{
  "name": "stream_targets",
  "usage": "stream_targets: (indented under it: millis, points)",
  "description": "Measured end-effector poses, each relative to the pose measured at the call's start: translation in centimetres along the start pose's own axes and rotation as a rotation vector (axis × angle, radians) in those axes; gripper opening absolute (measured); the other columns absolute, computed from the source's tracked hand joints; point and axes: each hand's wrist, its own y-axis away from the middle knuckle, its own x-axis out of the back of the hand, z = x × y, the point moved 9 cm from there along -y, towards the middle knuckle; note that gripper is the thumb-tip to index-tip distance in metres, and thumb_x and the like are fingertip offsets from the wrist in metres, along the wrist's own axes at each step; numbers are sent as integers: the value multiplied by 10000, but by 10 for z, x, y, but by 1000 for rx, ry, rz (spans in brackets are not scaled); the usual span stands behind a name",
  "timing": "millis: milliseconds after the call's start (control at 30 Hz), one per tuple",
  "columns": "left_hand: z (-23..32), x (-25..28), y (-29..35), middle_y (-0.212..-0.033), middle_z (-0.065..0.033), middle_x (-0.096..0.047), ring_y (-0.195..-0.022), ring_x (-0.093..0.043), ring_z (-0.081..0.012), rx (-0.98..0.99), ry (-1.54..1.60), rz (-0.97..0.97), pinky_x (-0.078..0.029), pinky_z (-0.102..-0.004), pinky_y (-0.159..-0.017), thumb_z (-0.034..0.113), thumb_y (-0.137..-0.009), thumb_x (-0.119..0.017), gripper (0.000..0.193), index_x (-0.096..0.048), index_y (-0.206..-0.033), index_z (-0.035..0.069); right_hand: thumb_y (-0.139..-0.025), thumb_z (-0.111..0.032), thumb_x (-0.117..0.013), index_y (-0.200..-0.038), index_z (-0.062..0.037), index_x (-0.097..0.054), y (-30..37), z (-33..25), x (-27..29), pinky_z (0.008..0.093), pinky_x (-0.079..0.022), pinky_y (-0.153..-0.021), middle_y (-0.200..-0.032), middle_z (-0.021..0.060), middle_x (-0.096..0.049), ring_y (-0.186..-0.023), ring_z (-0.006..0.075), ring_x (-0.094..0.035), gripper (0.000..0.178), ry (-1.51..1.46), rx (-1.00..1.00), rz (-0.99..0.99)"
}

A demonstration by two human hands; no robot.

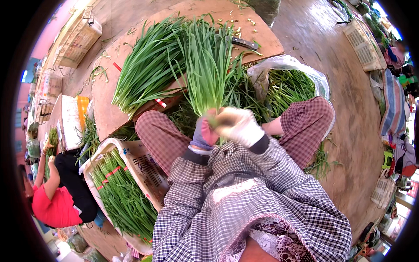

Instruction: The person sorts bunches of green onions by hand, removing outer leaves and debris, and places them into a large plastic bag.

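Observation:
My left hand [206,131], in a purple and pink glove, is closed round the pale stem end of a bunch of garlic chives [205,65], whose leaves fan out away from me over the board. My right hand [240,124], in a white glove, is at the same stem end, close beside the left. Motion smears its fingers, so what they grip is unclear. Another pile of garlic chives [150,65] lies on the wooden board [104,111] to the left of the bunch. A knife with a dark handle [245,43] rests on the board to the right.
A clear plastic bag [321,78] of loose green leaves stands by my right knee. At my left, a white crate [150,174] holds bunches of chives tied with red bands. Further left, a person in a red shirt [56,203] handles greens. More crates [80,41] stand beyond.

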Motion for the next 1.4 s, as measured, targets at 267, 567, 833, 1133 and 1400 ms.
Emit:
stream_targets:
  millis: [267, 567, 833, 1133, 1400]
  points:
    - [-6, -7, -1, -939, -93, -556, -669, -455, -86, 151, 174, 192, -419, -183, -533, 122, -939, -523, 219, -480, -1081, -40, -680, -261, -692, -1006, -47, -659, 25, 87, 91, 350, -519, -764, -923, 151, -671, -854, 287, -652, 391, 673, -320, -34]
    - [-3, -11, -2, -933, -51, -577, -772, -520, -123, 73, 121, -24, -427, -208, -589, 160, -927, -518, 189, -546, -1047, 17, -686, -201, -728, -810, -55, -687, -61, 62, 2, 363, -514, -640, -760, 137, -633, -705, 287, -638, 197, 347, -54, 107]
    - [1, -6, -2, -1094, -135, -619, -1020, -595, -275, 47, 328, -8, -471, -434, -905, 299, -931, -450, 354, -561, -1109, 14, -660, -79, -665, -746, -58, -671, -34, 65, -38, 330, -504, -549, -663, 109, -609, -580, 257, -615, 89, 44, -223, -117]
    - [2, 16, -7, -1031, -118, -569, -974, -571, -228, -37, 38, -46, -487, -351, -871, 216, -969, -390, 253, -518, -1067, 21, -569, -159, -669, -620, -79, -646, -16, 31, -58, 342, -487, -541, -656, 114, -622, -579, 262, -601, 97, 344, -16, -239]
    - [-4, -9, -13, -772, -26, -513, -665, -484, -93, 252, 476, 125, -449, -207, -569, 241, -930, -573, 396, -496, -1104, -107, -646, -165, -624, -687, -11, -647, 65, 54, -45, 374, -495, -567, -638, 165, -595, -567, 267, -599, 162, 447, -47, -480]
